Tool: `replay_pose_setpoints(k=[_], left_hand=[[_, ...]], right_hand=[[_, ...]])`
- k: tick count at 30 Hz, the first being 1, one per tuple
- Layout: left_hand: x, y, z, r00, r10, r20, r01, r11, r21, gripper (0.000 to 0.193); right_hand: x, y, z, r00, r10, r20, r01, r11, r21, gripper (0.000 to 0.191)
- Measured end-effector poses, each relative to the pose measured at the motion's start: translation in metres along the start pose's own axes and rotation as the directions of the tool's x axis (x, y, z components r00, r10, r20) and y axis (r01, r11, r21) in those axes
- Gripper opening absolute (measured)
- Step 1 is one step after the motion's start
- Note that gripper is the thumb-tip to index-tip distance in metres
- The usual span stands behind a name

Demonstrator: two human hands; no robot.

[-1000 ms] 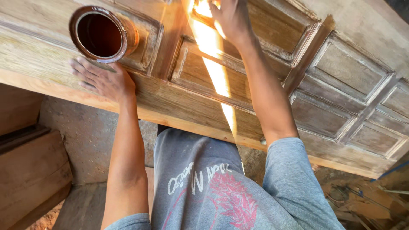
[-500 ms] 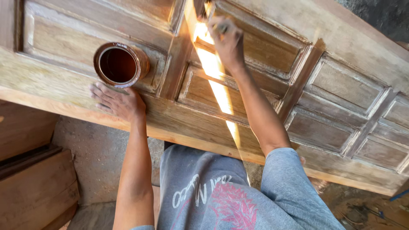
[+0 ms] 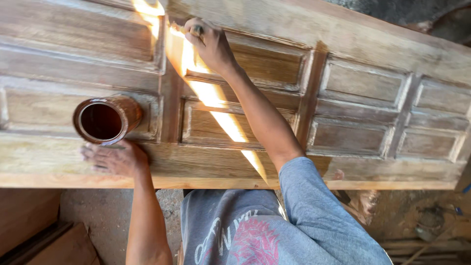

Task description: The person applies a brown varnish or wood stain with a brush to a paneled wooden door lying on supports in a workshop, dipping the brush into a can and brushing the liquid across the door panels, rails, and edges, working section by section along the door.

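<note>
A long panelled wooden door lies flat in front of me. My right hand reaches across it and is closed around a brush handle at the far edge of a recessed panel. My left hand rests flat, fingers spread, on the door's near rail. Just beyond that hand stands a round brown-stained can, its mouth turned towards me. A bright strip of sunlight runs diagonally over the wood beside my right forearm.
Below the door's near edge lies a dirt and concrete floor. Brown wooden boards sit at the lower left. Scrap and debris lie on the ground at the lower right.
The view has swung so the door sits lower and further right in frame. My right hand has stayed at the far panel with the brush. My left hand has stayed by the can.
</note>
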State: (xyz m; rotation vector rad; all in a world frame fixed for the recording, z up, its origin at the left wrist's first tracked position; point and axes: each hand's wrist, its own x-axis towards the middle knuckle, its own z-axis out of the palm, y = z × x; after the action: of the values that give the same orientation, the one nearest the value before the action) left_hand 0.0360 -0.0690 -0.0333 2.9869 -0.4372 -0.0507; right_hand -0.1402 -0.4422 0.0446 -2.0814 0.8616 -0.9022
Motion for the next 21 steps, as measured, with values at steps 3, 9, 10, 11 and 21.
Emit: replay_pose_setpoints(k=[3, 9, 10, 11, 21], left_hand=[[0.0, 0.0, -0.001, 0.999, 0.037, -0.012, -0.036, 0.999, 0.015, 0.08], [-0.002, 0.009, -0.014, 0.996, -0.048, 0.077, 0.053, 0.997, -0.063, 0.075], [-0.002, 0.01, -0.016, 0.995, -0.054, 0.084, 0.06, 0.996, -0.066, 0.076], [-0.002, 0.012, -0.018, 0.994, -0.058, 0.089, 0.064, 0.995, -0.074, 0.076], [-0.004, 0.015, -0.019, 0.991, -0.091, 0.103, 0.099, 0.993, -0.07, 0.07]], right_hand=[[-0.019, 0.027, -0.056, 0.975, 0.195, 0.11, -0.182, 0.977, -0.113, 0.011], [-0.08, 0.076, -0.22, 0.959, 0.281, 0.037, -0.246, 0.889, -0.387, 0.008], [-0.086, 0.08, -0.24, 0.932, 0.36, 0.041, -0.308, 0.847, -0.434, 0.009], [-0.09, 0.082, -0.255, 0.9, 0.434, 0.038, -0.364, 0.798, -0.48, 0.012], [-0.076, 0.045, -0.144, 0.975, -0.051, -0.216, -0.019, 0.951, -0.308, 0.011]])
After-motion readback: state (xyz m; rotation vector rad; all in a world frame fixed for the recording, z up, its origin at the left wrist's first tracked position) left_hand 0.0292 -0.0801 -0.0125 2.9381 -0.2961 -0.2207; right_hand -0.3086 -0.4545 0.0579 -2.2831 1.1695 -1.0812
